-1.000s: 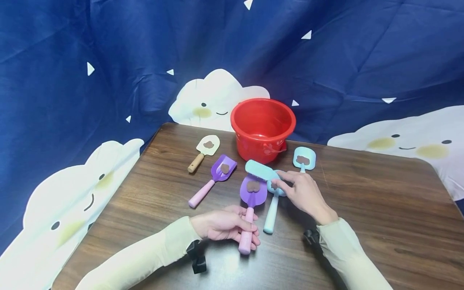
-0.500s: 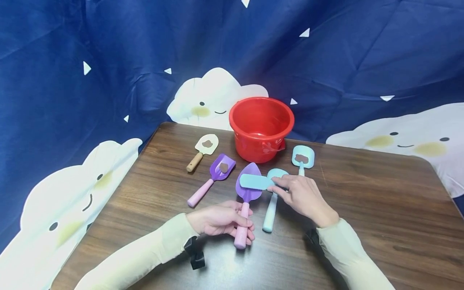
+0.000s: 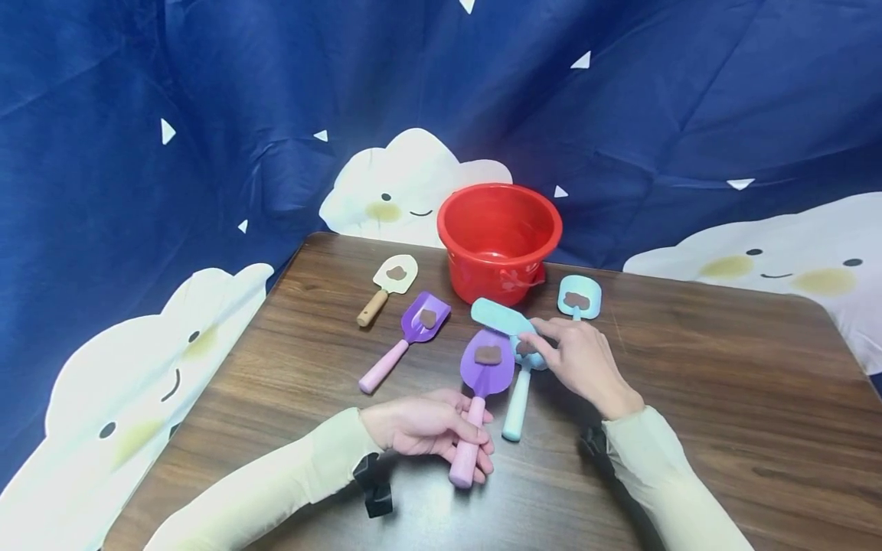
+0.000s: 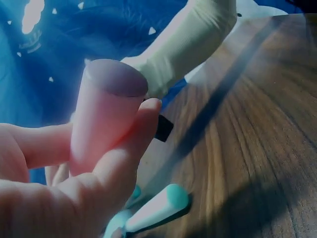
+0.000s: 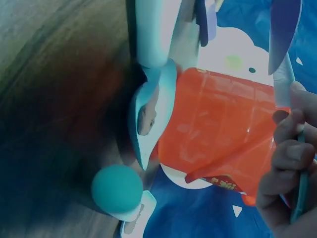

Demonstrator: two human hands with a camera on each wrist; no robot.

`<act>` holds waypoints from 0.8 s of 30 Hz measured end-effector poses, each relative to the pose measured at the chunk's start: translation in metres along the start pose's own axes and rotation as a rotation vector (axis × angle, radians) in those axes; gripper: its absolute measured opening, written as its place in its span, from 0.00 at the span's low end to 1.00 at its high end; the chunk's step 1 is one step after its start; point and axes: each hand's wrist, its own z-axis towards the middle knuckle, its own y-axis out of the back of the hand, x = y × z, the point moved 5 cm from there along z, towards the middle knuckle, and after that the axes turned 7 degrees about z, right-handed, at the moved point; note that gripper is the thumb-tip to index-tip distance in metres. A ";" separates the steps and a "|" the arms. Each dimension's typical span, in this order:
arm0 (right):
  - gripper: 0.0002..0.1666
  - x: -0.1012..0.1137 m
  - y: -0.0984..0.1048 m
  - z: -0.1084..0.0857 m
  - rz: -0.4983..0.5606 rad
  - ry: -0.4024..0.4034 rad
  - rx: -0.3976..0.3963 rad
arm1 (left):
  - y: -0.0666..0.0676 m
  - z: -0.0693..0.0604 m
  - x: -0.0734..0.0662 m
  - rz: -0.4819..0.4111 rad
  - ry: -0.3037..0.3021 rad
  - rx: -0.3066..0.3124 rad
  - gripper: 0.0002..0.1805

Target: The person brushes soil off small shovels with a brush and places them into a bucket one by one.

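Note:
My left hand (image 3: 434, 425) grips the pink handle of a purple toy shovel (image 3: 475, 380), thumb on top and fingers beneath. A brown lump (image 3: 488, 354) lies on its blade. The handle's end (image 4: 116, 77) fills much of the left wrist view. My right hand (image 3: 586, 363) pinches a flat light blue tool (image 3: 498, 316) with a long rounded end, just beyond the purple blade. In the right wrist view a thin teal edge (image 5: 300, 193) runs between my fingers; the tool's kind is unclear. Under my right hand lies a light blue shovel (image 3: 517, 405), its brown lump partly hidden.
A red bucket (image 3: 482, 279) stands at the back of the wooden table (image 3: 723, 383). Left of centre lie another purple shovel (image 3: 413, 327) and a cream shovel (image 3: 375, 308), each with a brown lump. A light blue shovel (image 3: 592, 287) with a lump lies behind my right hand.
The light blue tool swung from the bucket side to over the held purple blade, then back off it. The lump, hidden half a second ago, shows again and looks flatter and wider.

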 end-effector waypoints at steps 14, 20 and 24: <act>0.22 0.013 0.004 -0.009 0.008 0.152 0.177 | 0.011 -0.002 -0.005 0.012 -0.012 -0.083 0.19; 0.21 0.014 0.004 -0.009 -0.061 0.224 0.009 | 0.013 -0.004 -0.006 0.031 -0.005 -0.079 0.16; 0.21 0.012 0.002 -0.009 -0.054 0.218 -0.038 | 0.012 -0.004 -0.007 0.015 -0.011 -0.089 0.15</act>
